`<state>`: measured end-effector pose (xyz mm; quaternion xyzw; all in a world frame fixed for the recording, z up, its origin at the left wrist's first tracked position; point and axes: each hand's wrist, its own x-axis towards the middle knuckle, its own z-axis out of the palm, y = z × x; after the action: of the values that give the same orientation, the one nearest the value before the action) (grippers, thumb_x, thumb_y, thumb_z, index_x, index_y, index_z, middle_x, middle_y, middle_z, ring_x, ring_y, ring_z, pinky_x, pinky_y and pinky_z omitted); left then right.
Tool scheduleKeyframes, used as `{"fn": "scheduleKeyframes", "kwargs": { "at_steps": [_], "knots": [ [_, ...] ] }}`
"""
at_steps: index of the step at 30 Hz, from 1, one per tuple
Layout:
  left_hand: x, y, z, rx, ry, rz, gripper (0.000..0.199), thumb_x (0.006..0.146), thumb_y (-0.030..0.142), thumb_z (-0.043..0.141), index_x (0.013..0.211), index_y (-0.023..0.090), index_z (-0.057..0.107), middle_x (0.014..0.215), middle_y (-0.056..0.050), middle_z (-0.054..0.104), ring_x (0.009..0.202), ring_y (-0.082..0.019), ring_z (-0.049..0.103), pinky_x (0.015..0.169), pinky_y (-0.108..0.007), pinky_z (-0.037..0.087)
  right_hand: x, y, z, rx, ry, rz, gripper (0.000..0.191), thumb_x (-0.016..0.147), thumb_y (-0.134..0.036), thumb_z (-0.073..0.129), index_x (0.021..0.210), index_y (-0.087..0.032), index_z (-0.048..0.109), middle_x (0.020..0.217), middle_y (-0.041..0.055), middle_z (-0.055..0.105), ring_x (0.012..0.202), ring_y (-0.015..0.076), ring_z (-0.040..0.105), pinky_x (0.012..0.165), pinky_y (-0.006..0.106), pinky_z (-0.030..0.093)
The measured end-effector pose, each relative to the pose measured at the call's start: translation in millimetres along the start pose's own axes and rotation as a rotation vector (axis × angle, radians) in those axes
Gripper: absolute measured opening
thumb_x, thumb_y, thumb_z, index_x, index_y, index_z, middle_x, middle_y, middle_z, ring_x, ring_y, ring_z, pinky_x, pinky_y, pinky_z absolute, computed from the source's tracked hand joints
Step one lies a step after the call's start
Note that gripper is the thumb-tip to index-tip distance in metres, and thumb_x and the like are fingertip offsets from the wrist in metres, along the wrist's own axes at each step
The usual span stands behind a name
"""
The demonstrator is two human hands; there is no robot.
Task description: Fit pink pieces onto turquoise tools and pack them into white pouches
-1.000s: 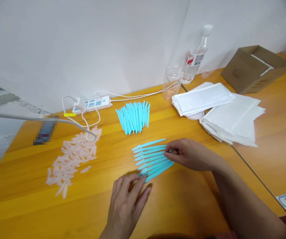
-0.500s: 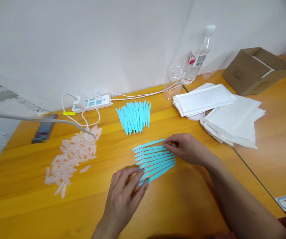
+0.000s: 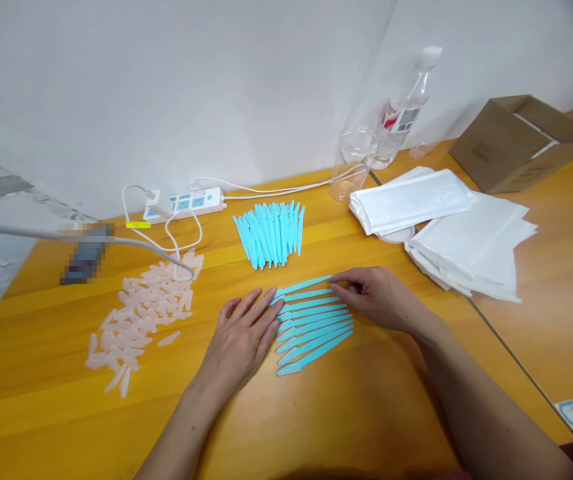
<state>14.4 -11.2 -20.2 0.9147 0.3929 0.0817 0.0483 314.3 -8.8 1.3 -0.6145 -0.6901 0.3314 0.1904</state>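
Note:
A row of several slim turquoise eyebrow razors (image 3: 316,321) lies side by side on the table, angled heads to the left. My left hand (image 3: 246,337) rests palm down with its fingers stretched out, the fingertips on the heads of the upper razors. At the handle ends on the right, my right hand (image 3: 374,297) has thumb and forefinger close together on the end of the topmost razor (image 3: 306,285); its other fingers are curled under. Behind the row is a dense pile of the same razors (image 3: 269,233).
Pale pink translucent sleeves (image 3: 151,313) lie scattered at left, below a grey cable (image 3: 151,247) and a blurred phone (image 3: 86,257). A power strip (image 3: 186,203) runs along the wall. White packets (image 3: 416,197), a clear cup (image 3: 351,167), a bottle (image 3: 401,120) and a cardboard box (image 3: 496,147) stand or lie rightward.
My left hand has moved up along the row from the lower razor heads to the upper ones, its fingers now flatter. My right hand stays at the upper handle ends.

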Motion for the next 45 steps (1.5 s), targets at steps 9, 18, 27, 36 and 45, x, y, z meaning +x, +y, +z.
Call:
{"fn": "scheduleKeyframes", "kwargs": {
  "at_steps": [9, 18, 27, 36, 45],
  "knots": [
    [-23, -1, 5.6, -0.003, -0.045, 0.097, 0.045, 0.102, 0.03, 0.048, 0.147, 0.033, 0.047, 0.155, 0.0, 0.047, 0.149, -0.028, 0.031, 0.117, -0.053, 0.024, 0, 0, 2, 0.009, 0.03, 0.01, 0.03, 0.094, -0.039, 0.054, 0.097, -0.021, 0.077, 0.06, -0.002, 0.06, 0.054, 0.012, 0.049, 0.053, 0.024, 0.032],
    [-22, -1, 8.5, -0.006, -0.043, 0.051, 0.05, 0.104, 0.033, 0.043, 0.153, 0.029, 0.037, 0.158, -0.001, 0.042, 0.151, -0.028, 0.027, 0.12, -0.056, 0.019, -8, -10, -1, 0.004, 0.067, -0.024, 0.031, 0.094, -0.041, 0.054, 0.1, -0.021, 0.077, 0.058, -0.0031, 0.054, 0.053, 0.0117, 0.045, 0.051, 0.024, 0.031],
    [-37, 14, 7.5, -0.036, 0.014, 0.024, 0.05, 0.105, 0.038, 0.04, 0.154, 0.029, 0.037, 0.158, -0.003, 0.04, 0.152, -0.027, 0.026, 0.121, -0.057, 0.019, -92, 11, 33, 0.074, 0.444, 0.072, 0.037, 0.093, -0.048, 0.056, 0.098, -0.016, 0.074, 0.058, -0.0029, 0.052, 0.052, 0.0129, 0.048, 0.052, 0.026, 0.039],
    [-54, 29, 9.4, -0.09, -0.009, -0.002, 0.045, 0.107, 0.04, 0.032, 0.151, 0.036, 0.041, 0.16, 0.002, 0.038, 0.152, -0.025, 0.025, 0.121, -0.057, 0.021, -135, 40, 65, -0.06, 0.687, -0.057, 0.029, 0.094, -0.04, 0.057, 0.1, -0.016, 0.073, 0.074, 0.0018, 0.062, 0.063, 0.0155, 0.057, 0.064, 0.03, 0.047],
    [-56, 31, 8.9, -0.187, 0.025, -0.024, 0.046, 0.106, 0.046, 0.031, 0.15, 0.038, 0.041, 0.159, 0.003, 0.039, 0.152, -0.024, 0.027, 0.122, -0.054, 0.018, -133, 49, 56, -0.129, 0.795, -0.114, 0.032, 0.094, -0.041, 0.056, 0.104, -0.016, 0.073, 0.083, 0.0063, 0.066, 0.075, 0.0197, 0.062, 0.073, 0.033, 0.053]
  ]
}}
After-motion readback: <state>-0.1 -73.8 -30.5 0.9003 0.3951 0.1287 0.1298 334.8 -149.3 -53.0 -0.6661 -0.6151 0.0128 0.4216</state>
